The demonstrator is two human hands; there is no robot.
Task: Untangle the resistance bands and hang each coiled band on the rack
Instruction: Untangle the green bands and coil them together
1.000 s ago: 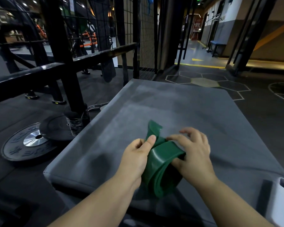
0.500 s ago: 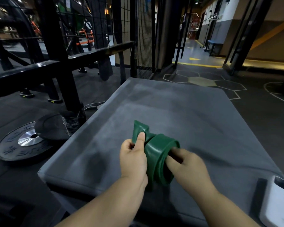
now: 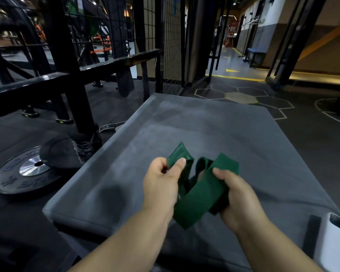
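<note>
The left hand [image 3: 161, 185] pinches a folded end of a green band [image 3: 200, 197] between thumb and curled fingers. The right hand [image 3: 238, 195] is curled round a wide loop of the same band, thumb on top. The band spans the gap between the two hands in loose, twisted folds, its lowest fold hanging toward the near edge of the mat [image 3: 204, 130].

The mat is grey, padded and smudged, and fills the middle of the view under both hands. A white box [image 3: 334, 244] sits at its near right corner. To the left, on the dark rubber floor, lie two weight plates: a large plate [image 3: 26, 173] with a silver hub and a smaller plate [image 3: 57, 154] overlapping it. Behind them stands a black steel frame [image 3: 67, 75] with a wire mesh panel [image 3: 171, 36]. Hexagon markings [image 3: 241, 97] lie on the floor beyond the mat.

One band, two hands, two plates.
</note>
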